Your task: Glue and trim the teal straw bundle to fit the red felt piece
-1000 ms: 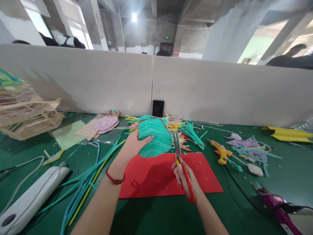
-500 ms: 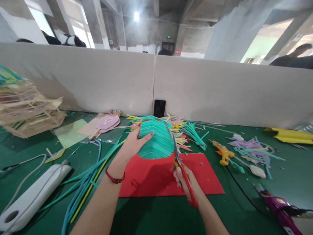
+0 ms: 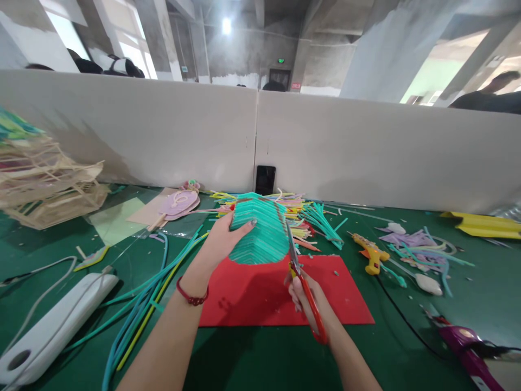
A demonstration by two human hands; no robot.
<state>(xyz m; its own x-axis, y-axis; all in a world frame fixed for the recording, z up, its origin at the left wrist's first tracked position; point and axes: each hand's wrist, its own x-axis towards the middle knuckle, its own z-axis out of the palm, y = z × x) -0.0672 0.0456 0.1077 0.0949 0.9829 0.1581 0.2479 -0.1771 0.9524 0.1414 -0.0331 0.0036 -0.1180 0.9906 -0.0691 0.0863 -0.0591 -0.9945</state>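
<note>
One head-worn view — facing forward and down, from close above the green table (image 3: 244,358)

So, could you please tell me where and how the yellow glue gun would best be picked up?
Probably by the handle of the yellow glue gun, coming from the near side, since the handle juts out that way while the narrow nozzle points away to the left. The black cord trails from the handle's end, so keep it free.

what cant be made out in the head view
In the head view:
Left hand: most fingers, hidden behind the teal striped piece.
Coloured strips: partly hidden by that piece.
Purple tool: end cut off by bottom edge.
White device: cut off by left edge.
Red sign: wording, too small.
</note>
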